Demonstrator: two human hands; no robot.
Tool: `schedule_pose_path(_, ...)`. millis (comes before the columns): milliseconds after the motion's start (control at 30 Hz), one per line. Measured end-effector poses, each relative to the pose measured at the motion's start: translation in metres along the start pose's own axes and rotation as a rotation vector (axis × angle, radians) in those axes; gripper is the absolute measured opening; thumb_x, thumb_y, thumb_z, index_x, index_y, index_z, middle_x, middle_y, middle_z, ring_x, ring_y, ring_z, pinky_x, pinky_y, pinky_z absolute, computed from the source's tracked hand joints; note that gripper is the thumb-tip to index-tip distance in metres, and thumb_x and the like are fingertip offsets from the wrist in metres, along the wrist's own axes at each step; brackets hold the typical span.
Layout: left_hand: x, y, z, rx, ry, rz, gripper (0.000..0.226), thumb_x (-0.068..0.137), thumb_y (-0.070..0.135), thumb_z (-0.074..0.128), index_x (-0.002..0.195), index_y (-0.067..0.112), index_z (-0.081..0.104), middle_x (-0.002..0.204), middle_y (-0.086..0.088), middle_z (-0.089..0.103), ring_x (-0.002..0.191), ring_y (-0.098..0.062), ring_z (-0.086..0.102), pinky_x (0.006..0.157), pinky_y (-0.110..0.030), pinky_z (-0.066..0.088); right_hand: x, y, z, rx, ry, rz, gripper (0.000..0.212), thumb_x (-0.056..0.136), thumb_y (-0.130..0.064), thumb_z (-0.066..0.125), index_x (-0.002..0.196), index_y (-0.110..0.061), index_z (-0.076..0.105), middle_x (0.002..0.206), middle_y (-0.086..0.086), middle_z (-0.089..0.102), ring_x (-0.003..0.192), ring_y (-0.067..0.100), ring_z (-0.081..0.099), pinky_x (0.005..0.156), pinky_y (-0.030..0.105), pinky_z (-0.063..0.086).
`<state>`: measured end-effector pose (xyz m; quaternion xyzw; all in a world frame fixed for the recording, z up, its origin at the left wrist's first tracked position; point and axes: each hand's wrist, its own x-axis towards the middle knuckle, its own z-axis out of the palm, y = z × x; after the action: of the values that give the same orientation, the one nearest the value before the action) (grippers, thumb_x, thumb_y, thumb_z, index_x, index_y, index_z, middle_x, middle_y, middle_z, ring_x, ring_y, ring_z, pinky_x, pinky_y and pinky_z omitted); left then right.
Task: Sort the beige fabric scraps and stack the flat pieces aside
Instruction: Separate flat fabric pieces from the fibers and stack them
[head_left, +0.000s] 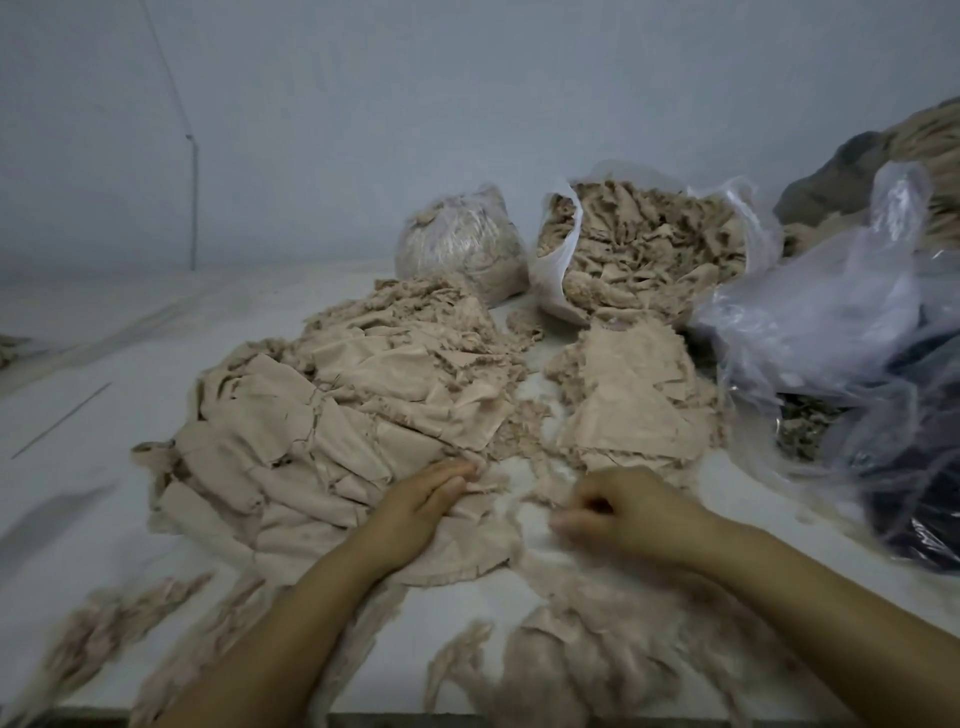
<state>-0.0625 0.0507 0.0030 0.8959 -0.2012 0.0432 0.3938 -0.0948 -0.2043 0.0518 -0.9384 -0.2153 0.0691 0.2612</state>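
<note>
Flat pieces (332, 415) already lie stacked left of centre on the counter (104, 519); loose scraps (597, 649) remain near. The left hand (415, 506) rests flat on them; the right hand (618, 512) pinches fluff.

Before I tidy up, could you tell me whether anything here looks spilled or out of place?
Yes: frayed scraps lie scattered along the near edge of the table, away from the big pile, and the open bag lies tipped, its scraps spilling toward the table.
</note>
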Motion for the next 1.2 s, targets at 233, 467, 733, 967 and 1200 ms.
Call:
schedule_pose_path(233,0.0,0.005,0.002,-0.033,-0.031,-0.019,0.03,0.1,0.026,0.042,0.125,0.029,0.058,0.129,0.02,0.05,0.119,0.016,0.041,0.095,0.003,0.024,0.046,-0.037,0.052,-0.015,0.028,0.111,0.03,0.083,-0.046,0.068,0.071,-0.024,0.05,0.08,-0.008,0.051,0.084,0.014,0.052,0.066,0.027,0.037)
schedule_pose_path(467,0.012,-0.001,-0.016,0.326,-0.13,0.095,0.033,0.1,0.022,0.045,0.129,0.014,0.057,0.138,0.004,0.052,0.13,-0.006,0.04,0.097,0.002,0.018,0.004,-0.017,0.034,-0.034,-0.146,0.121,0.019,0.086,-0.033,0.069,0.08,-0.02,0.057,0.071,-0.012,0.054,0.062,-0.004,0.049,0.055,0.014,0.035)
schedule_pose_path(733,0.009,0.001,-0.008,0.421,0.008,0.224,0.029,0.099,0.017,0.046,0.118,0.007,0.065,0.127,-0.004,0.061,0.125,-0.014,0.047,0.102,-0.003,0.005,0.035,-0.039,0.027,-0.018,0.046,0.289,0.051,0.068,-0.068,0.07,0.076,-0.017,0.066,0.074,-0.002,0.065,0.068,0.013,0.059,0.061,0.028,0.045)
schedule_pose_path(967,0.012,-0.018,0.003,0.475,-0.021,0.136,0.035,0.101,0.02,0.041,0.134,0.016,0.053,0.145,0.0,0.043,0.136,-0.013,0.033,0.106,-0.011,0.001,0.042,-0.042,0.056,0.123,0.094,-0.004,0.037,0.087,-0.03,0.066,0.062,-0.025,0.039,0.07,-0.009,0.043,0.064,0.006,0.04,0.057,0.022,0.029)
schedule_pose_path(1200,0.015,-0.001,0.008,0.108,0.278,0.035,0.023,0.097,0.023,0.051,0.107,0.015,0.07,0.109,0.008,0.066,0.107,-0.009,0.058,0.093,-0.011,0.035,0.003,-0.012,0.033,0.831,0.323,0.137,0.022,0.093,-0.008,0.059,0.076,-0.008,0.045,0.068,0.009,0.044,0.055,0.009,0.049,0.052,0.013,0.043)
